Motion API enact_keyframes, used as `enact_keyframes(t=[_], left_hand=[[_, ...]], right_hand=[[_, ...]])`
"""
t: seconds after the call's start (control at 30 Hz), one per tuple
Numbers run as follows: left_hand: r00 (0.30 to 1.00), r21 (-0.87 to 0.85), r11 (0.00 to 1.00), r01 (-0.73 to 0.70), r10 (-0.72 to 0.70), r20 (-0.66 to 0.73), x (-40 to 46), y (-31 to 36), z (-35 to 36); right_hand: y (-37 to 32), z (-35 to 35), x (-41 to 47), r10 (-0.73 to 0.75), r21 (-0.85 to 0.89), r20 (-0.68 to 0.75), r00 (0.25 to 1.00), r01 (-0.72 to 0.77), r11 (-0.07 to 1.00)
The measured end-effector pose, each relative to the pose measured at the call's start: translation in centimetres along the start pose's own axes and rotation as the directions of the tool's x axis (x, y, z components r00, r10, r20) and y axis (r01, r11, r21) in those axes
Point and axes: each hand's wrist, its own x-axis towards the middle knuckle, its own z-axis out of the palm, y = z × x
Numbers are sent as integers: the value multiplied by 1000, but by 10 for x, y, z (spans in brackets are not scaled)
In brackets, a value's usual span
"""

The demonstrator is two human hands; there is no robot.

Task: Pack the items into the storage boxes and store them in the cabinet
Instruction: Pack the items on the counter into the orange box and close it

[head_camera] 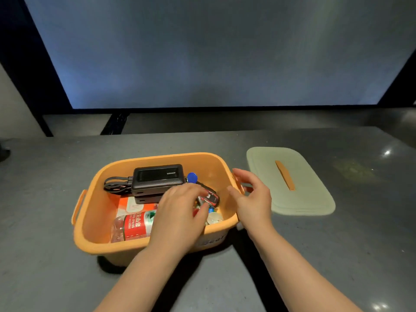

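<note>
An orange storage box (108, 174) stands open on the grey table (45, 221). Inside lie a black power bank (157, 177) with a looped cable (116, 186), a water bottle with a red label (132, 225), an orange and white packet (130, 206), a blue tag (192, 177) and a small red and black toy car (210, 195). My left hand (177, 212) reaches into the box over the small items, fingers bent near the car; what it touches is hidden. My right hand (252, 199) hovers at the box's right handle, fingers relaxed and spread.
The box's pale green lid (308, 199) with an orange handle strip (284, 174) lies flat on the table just right of the box. A large dark-framed screen (213, 52) rises behind the table's far edge.
</note>
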Motion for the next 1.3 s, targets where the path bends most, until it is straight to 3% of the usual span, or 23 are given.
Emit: enact_keyframes(t=[0.1,0.2,0.33,0.47,0.57,0.77,0.9,1.03,1.2,1.3], left_hand=[[998,34,999,-20,17,62,9,14,20],[997,60,998,-17,13,80,14,17,29],[996,72,997,-34,28,82,22,32,37],[996,98,995,-15,7,88,23,35,40],[996,108,994,17,-26,82,19,35,39],[992,156,984,88,-100,74,18,35,40],[992,145,986,83,-95,78,18,35,39],[992,127,989,70,-82,92,16,35,37],[992,30,998,61,-64,109,11,31,28],[997,-95,993,71,-71,5,0,28,10]], right_hand=[[11,-18,2,2,91,33,999,-5,996],[33,-49,21,2,30,-10,1000,-1,1000],[74,-89,75,87,-294,-24,996,-90,951],[108,-101,124,191,-680,40,981,-113,725],[123,-97,148,187,-801,54,981,-69,595],[137,-90,166,134,-761,-74,988,-143,632],[131,-92,163,150,-789,-38,988,-122,602],[105,-101,150,59,-776,28,998,-16,631],[43,-116,144,-158,-698,168,973,231,678],[-1,-110,133,-249,-637,294,923,384,669]])
